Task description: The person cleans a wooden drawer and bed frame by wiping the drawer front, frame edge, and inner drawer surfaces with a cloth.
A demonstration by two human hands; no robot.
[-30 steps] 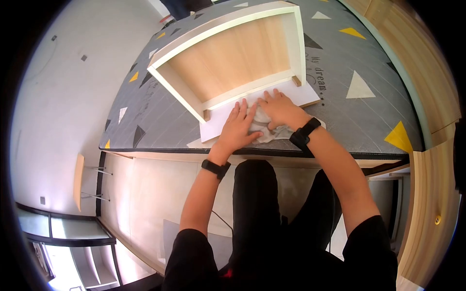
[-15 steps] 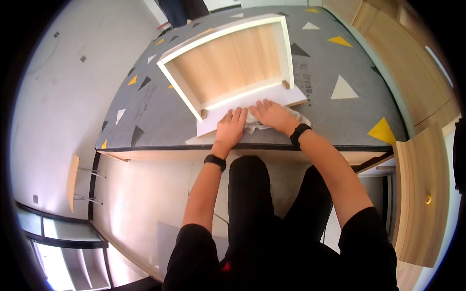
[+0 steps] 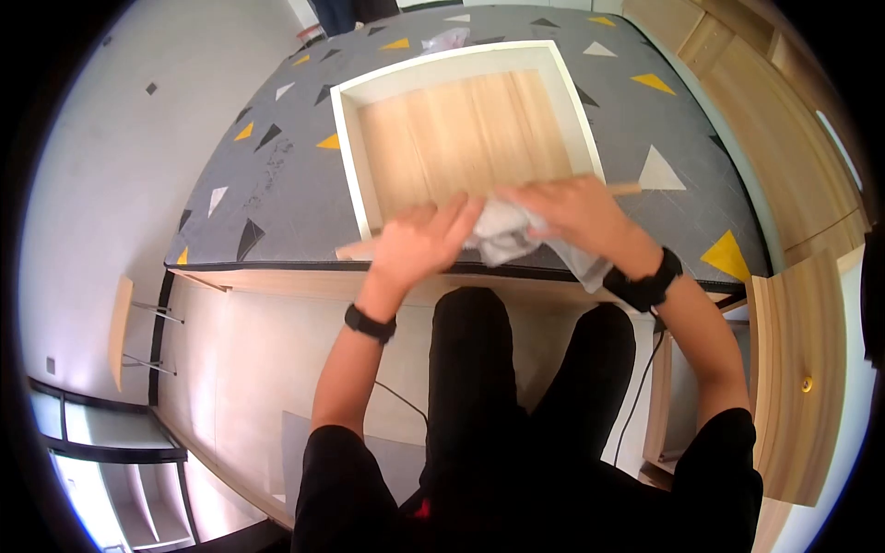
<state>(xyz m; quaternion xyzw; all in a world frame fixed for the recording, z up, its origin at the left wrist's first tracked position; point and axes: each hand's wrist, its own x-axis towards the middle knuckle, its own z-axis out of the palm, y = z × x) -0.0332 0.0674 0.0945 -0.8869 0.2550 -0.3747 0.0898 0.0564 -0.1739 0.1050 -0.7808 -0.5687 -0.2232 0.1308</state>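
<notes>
A wooden drawer (image 3: 461,129) with white sides lies on the grey patterned mattress (image 3: 295,203), its inside facing up. Its front panel, nearest me, shows as a narrow edge behind my hands. My left hand (image 3: 424,241) rests bent over the left part of that panel, fingers pressed together. Over the right part is my right hand (image 3: 581,217), blurred, with a crumpled whitish cloth (image 3: 505,230) bunched under and between the fingers. Some of the cloth hangs down toward my right wrist. My left fingertips touch or nearly touch the cloth; what they grip is hidden.
A clear plastic bag (image 3: 446,40) lies beyond the drawer. Wooden furniture (image 3: 797,369) stands at the right. A wooden board with metal legs (image 3: 122,332) is at the left. At the far edge, a person's dark-clothed legs (image 3: 336,14) show. A cable runs beside my knees.
The drawer has tipped down from its raised slant to lie flatter, its front panel turned more edge-on. My hands have come nearer, and the cloth is now lifted and bunched at my right hand.
</notes>
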